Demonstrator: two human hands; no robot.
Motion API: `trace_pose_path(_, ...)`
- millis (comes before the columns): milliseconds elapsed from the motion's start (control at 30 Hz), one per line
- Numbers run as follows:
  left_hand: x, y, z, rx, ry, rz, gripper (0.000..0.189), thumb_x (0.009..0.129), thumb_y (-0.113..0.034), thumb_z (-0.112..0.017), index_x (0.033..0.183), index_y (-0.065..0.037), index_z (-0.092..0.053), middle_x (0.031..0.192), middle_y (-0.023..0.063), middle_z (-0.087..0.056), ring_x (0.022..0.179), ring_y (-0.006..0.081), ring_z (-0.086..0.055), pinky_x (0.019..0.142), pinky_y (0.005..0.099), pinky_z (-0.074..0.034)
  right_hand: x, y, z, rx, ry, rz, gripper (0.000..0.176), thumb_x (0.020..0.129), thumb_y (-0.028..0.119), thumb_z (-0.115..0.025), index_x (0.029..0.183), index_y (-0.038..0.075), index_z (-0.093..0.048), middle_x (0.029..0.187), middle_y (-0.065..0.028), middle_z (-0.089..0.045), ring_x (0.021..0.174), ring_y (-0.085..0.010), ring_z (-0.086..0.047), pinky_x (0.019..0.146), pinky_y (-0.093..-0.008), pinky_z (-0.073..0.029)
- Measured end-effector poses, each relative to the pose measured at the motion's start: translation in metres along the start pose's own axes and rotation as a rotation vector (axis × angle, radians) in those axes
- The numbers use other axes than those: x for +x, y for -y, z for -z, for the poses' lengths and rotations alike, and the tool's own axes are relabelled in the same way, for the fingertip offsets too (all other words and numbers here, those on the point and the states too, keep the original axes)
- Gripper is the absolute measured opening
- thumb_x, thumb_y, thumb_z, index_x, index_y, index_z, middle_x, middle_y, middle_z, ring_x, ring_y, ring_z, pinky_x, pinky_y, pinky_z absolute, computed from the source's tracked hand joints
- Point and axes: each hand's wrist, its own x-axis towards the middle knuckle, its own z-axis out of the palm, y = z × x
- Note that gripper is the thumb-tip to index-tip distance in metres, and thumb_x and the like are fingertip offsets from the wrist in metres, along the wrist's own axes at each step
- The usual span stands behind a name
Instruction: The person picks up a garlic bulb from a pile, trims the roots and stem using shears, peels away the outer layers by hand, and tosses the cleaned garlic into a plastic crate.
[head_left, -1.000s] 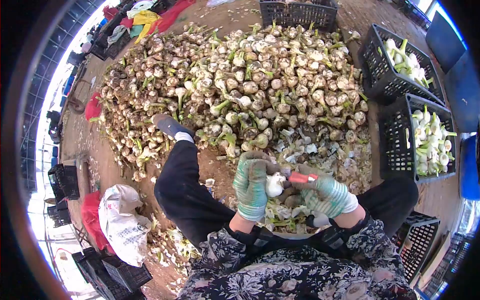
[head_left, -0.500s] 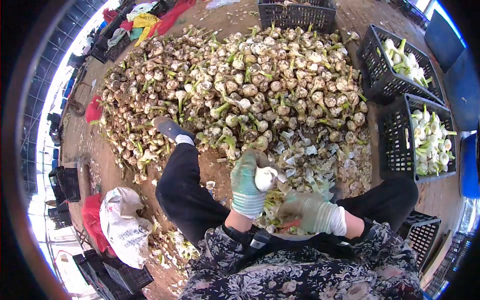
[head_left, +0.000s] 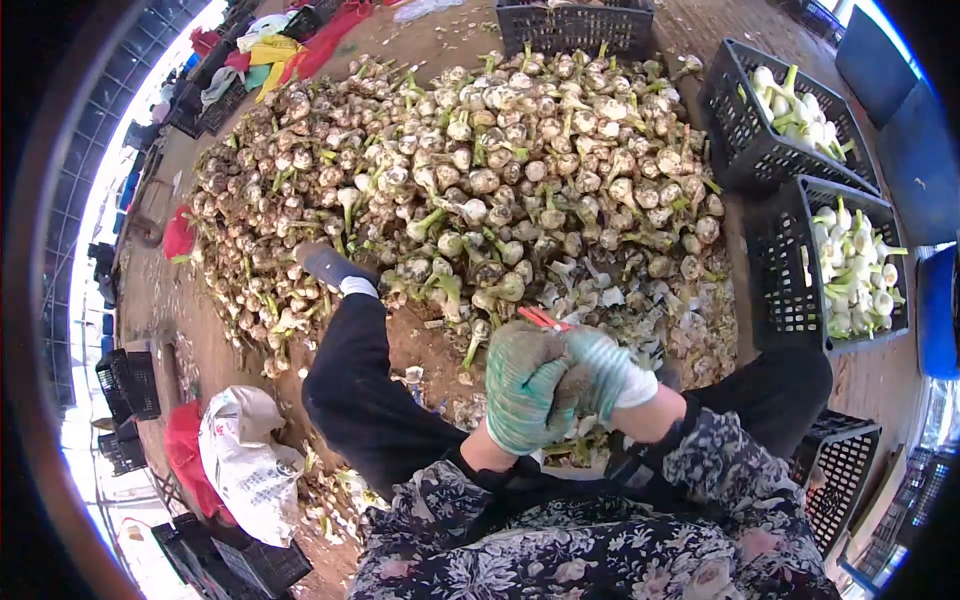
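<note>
My gloved left hand is closed, its back turned up, so the garlic bulb it held a moment ago is hidden behind the fingers. Against it presses my gloved right hand, wrapped round a tool with two red handles; the handles stick out forward and its working end is out of sight. Both hands are between my knees. In front of them spreads a large heap of garlic bulbs with dirty skins and cut green stems.
Peeled skins litter the ground by the heap. To the right stand two black crates of cleaned white garlic. Another black crate is at the back. A white sack lies at left, beside red netting.
My hands have come together; the right one moved up and left against the left. The white bulb has gone from sight, and the red handles now point forward.
</note>
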Motion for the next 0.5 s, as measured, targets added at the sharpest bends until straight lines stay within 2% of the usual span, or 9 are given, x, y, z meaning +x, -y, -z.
trace_pose_path(67, -0.001, 0.004, -0.008, -0.043, -0.014, -0.002, 0.014, 0.082, -0.016, -0.055, 0.082, -0.003, -0.049, 0.078, 0.0100, -0.047, 0.069, 0.0242, -0.048, 0.061, 0.0354, -0.043, -0.002, 0.003, -0.003, -0.037, -0.090, -0.029, 0.016, 0.085, 0.015, -0.051, 0.095, 0.004, -0.056, 0.079, -0.0054, -0.059, 0.062, -0.0144, -0.055, 0.056, -0.0278, -0.048)
trace_pose_path(133, -0.005, -0.003, -0.021, -0.680, -0.356, 0.649, 0.017, 0.087, -0.023, -0.051, 0.088, -0.006, -0.049, 0.075, 0.0047, -0.048, 0.068, 0.0144, -0.048, 0.061, 0.0289, -0.044, 0.001, -0.003, 0.002, 0.395, -0.363, -0.041, 0.020, 0.084, 0.021, -0.055, 0.098, 0.007, -0.056, 0.081, -0.0053, -0.060, 0.064, -0.0156, -0.057, 0.059, -0.0290, -0.050)
trace_pose_path(167, -0.005, -0.005, -0.017, -0.880, -0.379, 0.892, 0.021, 0.089, -0.028, -0.049, 0.095, -0.008, -0.049, 0.074, 0.0003, -0.049, 0.070, 0.0080, -0.048, 0.062, 0.0247, -0.045, -0.009, 0.005, -0.002, 0.368, -0.320, 0.035, 0.025, 0.084, 0.029, -0.056, 0.100, 0.010, -0.056, 0.083, -0.0038, -0.061, 0.068, -0.0153, -0.058, 0.060, -0.0307, -0.050)
trace_pose_path(200, -0.005, -0.005, -0.015, -0.873, -0.396, 0.904, 0.021, 0.089, -0.028, -0.049, 0.095, -0.008, -0.049, 0.074, 0.0003, -0.049, 0.070, 0.0080, -0.048, 0.062, 0.0247, -0.045, -0.035, 0.027, -0.022, 0.255, -0.261, -0.040, 0.031, 0.083, 0.036, -0.056, 0.103, 0.012, -0.056, 0.088, -0.0029, -0.061, 0.076, -0.0149, -0.059, 0.064, -0.0318, -0.050)
trace_pose_path(267, 0.000, -0.005, -0.015, -0.958, -0.408, 1.099, 0.021, 0.089, -0.026, -0.049, 0.100, -0.007, -0.048, 0.074, -0.0008, -0.052, 0.071, 0.0085, -0.050, 0.065, 0.0252, -0.045, -0.048, 0.036, -0.039, 0.138, -0.204, -0.058, 0.034, 0.084, 0.029, -0.058, 0.109, 0.008, -0.053, 0.096, -0.0039, -0.060, 0.085, -0.0132, -0.058, 0.072, -0.0305, -0.048)
trace_pose_path(300, -0.005, -0.001, -0.019, -0.855, -0.382, 1.017, 0.025, 0.089, -0.027, -0.049, 0.102, -0.005, -0.048, 0.079, 0.0003, -0.054, 0.073, 0.0084, -0.051, 0.069, 0.0243, -0.045, -0.045, 0.025, -0.031, 0.137, -0.200, -0.056, 0.034, 0.084, 0.029, -0.058, 0.109, 0.008, -0.053, 0.096, -0.0039, -0.060, 0.085, -0.0132, -0.058, 0.072, -0.0305, -0.048)
trace_pose_path(367, -0.013, 0.000, -0.031, -0.837, -0.464, 1.069, 0.024, 0.090, -0.027, -0.049, 0.102, -0.006, -0.049, 0.079, 0.0014, -0.055, 0.071, 0.0090, -0.052, 0.065, 0.0235, -0.045, -0.036, 0.003, -0.020, -0.511, -0.293, 0.546, 0.037, 0.083, 0.020, -0.058, 0.115, 0.003, -0.050, 0.104, -0.0048, -0.059, 0.092, -0.0114, -0.056, 0.079, -0.0285, -0.045)
trace_pose_path(467, -0.015, -0.003, -0.025, -0.876, -0.516, 1.186, 0.024, 0.089, -0.028, -0.049, 0.100, -0.006, -0.050, 0.079, 0.0016, -0.054, 0.067, 0.0095, -0.052, 0.059, 0.0223, -0.044, -0.043, 0.006, -0.034, -0.830, -0.301, 0.671, 0.038, 0.082, 0.010, -0.056, 0.118, 0.001, -0.048, 0.107, -0.0064, -0.058, 0.096, -0.0103, -0.054, 0.082, -0.0269, -0.043)
trace_pose_path(500, -0.011, -0.004, -0.021, -0.869, -0.533, 1.204, 0.028, 0.089, -0.032, -0.048, 0.099, -0.006, -0.050, 0.079, 0.0022, -0.055, 0.067, 0.0096, -0.052, 0.060, 0.0231, -0.043, -0.046, 0.010, -0.030, -0.535, -0.218, 0.400, 0.038, 0.085, 0.018, -0.056, 0.119, 0.003, -0.049, 0.109, -0.0052, -0.056, 0.095, -0.0100, -0.053, 0.079, -0.0245, -0.044)
